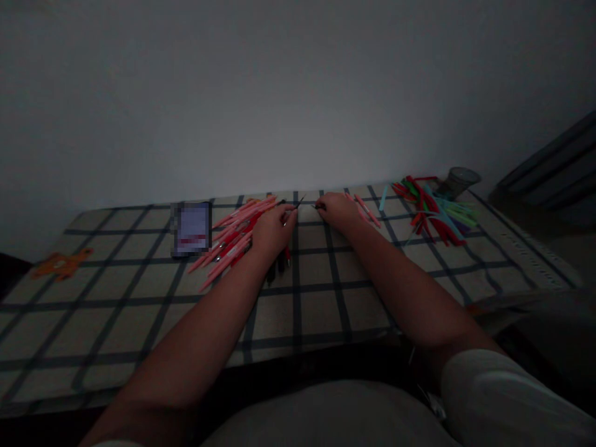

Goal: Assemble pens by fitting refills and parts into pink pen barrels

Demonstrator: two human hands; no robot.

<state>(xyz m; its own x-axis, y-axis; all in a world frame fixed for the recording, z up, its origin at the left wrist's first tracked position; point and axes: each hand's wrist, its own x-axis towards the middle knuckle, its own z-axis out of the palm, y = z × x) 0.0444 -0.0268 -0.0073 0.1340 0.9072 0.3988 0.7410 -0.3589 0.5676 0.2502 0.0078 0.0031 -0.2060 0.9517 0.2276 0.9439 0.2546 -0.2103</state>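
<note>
Pinching an indistinct dark piece [302, 202], left hand [275, 227], pink pens [239, 217] partly hidden

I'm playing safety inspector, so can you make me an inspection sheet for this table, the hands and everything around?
Surface: pale cloth with dark checks.
Working things: pink and red pen-like sticks, piled beside the left hand; a few pink sticks beside the right hand.
Clutter: blurred device, orange ornament, colourful strips, grey cup.
Hands: left holds a slim dark piece; right, a small dark piece.
Cables: nothing clearly seen; too dark near the lap.
Surroundings: plain wall behind.
</note>
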